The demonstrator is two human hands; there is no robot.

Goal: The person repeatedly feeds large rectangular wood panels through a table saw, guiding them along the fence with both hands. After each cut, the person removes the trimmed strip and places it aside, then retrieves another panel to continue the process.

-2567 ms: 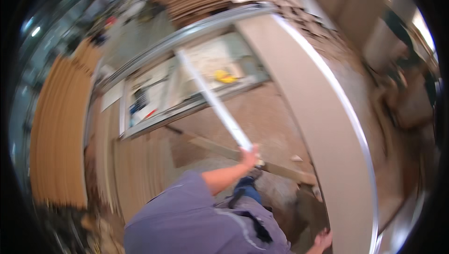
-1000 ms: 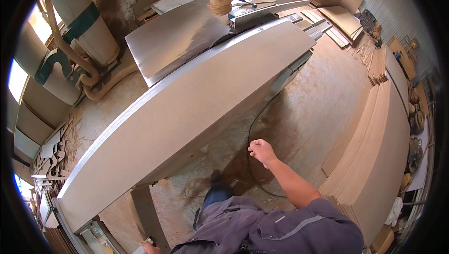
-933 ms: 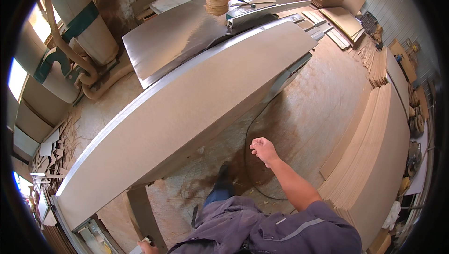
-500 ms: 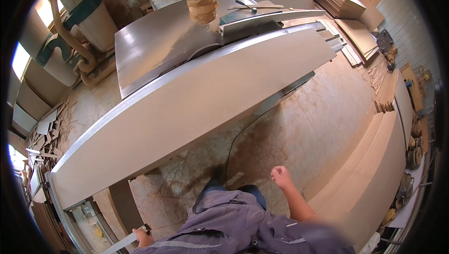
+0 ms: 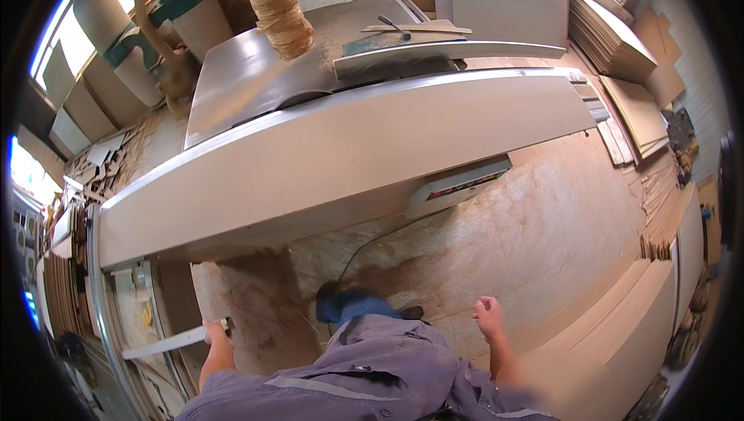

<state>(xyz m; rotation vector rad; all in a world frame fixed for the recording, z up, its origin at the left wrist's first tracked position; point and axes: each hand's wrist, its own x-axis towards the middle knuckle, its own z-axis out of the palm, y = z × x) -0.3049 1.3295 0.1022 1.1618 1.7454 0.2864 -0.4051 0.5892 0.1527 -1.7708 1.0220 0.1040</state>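
My left hand (image 5: 217, 331) is closed around the end of a pale metal bar (image 5: 167, 343). That bar runs left to a metal frame (image 5: 101, 297) at the left end of a sliding table saw. Held out over the floor on the right, my right hand (image 5: 488, 318) has loosely curled fingers and no visible object in it; it touches nothing. A long beige panel (image 5: 349, 146) lies along the saw's sliding carriage, in front of me. Behind the panel are the grey saw table (image 5: 232, 72) and a rip fence (image 5: 449, 57).
A ribbed dust hose (image 5: 275, 6) hangs over the saw table. Under the panel sits a control box (image 5: 461, 185), with a cable (image 5: 372, 243) across the dusty floor. Stacked boards (image 5: 604, 312) stand close on my right. Offcuts (image 5: 108, 169) lie at the far left.
The view has turned, bringing the control box and more of the left frame into sight. My left hand and the bar appear farther forward. My right hand stays curled and apart from everything.
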